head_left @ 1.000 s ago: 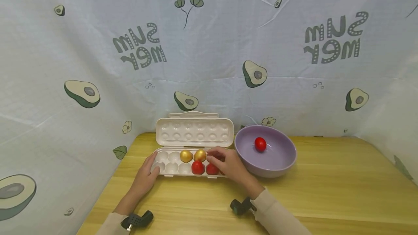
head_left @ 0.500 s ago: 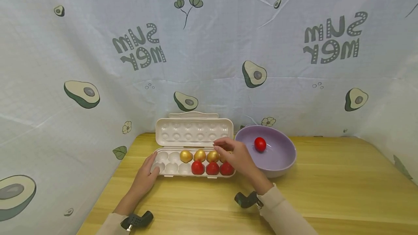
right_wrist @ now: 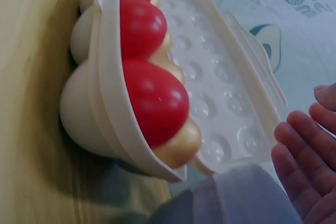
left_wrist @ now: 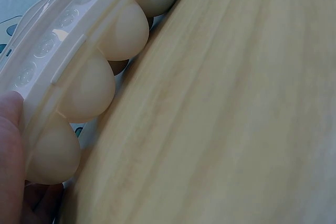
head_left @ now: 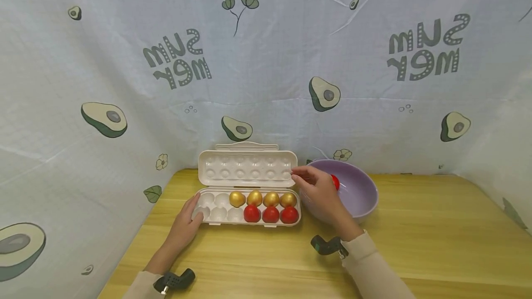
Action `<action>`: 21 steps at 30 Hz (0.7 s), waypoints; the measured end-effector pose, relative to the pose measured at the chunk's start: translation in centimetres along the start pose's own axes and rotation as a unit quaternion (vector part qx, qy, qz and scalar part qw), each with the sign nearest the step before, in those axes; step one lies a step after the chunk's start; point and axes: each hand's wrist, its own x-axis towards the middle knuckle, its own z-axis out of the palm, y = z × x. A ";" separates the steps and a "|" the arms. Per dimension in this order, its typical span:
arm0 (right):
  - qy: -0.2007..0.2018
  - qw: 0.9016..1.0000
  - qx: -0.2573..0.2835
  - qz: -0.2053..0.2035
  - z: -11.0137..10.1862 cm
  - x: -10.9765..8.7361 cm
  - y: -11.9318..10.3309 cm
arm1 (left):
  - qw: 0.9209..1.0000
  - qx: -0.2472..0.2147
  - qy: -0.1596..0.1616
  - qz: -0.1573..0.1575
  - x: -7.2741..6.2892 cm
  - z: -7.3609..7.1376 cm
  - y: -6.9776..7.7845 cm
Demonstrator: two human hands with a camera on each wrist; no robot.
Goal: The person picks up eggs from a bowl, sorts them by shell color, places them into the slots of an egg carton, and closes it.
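Nearest: beige sleeves [head_left: 380,264] and black wrist mounts [head_left: 326,246], behind the fingers on both arms; left hand [head_left: 184,226] has thumb and fingers clamped on the left end of the egg carton [head_left: 221,200], thumb at the rim; three front-row red eggs [head_left: 271,215] sit in carton cups left of and nearer than the right fingertips; four gold eggs [head_left: 271,199] in the back row, just beyond the reds, right of the left fingers; right hand [head_left: 322,193] holds nothing, fingers loosely bent, thumb apart from them, over the left side of the purple bowl [head_left: 362,195]; lone red egg [head_left: 335,182] in the bowl, right of those fingers, partly hidden; open lid [head_left: 248,180] just beside the right fingertips, contact unclear; printed cloth [head_left: 274,82] beyond all fingers
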 end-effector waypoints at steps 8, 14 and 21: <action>0.051 0.997 -0.047 -0.039 -2.2 0.7 1.2 | 1.000 -0.002 0.001 0.000 0.0 -0.1 -0.1; 0.078 0.995 -0.062 -0.014 -3.7 0.6 1.9 | 1.000 -0.003 -0.001 -0.004 0.0 -0.1 -0.1; 0.086 0.992 -0.089 0.020 -4.6 0.5 2.2 | 1.000 -0.001 -0.001 -0.001 0.0 -0.1 -0.1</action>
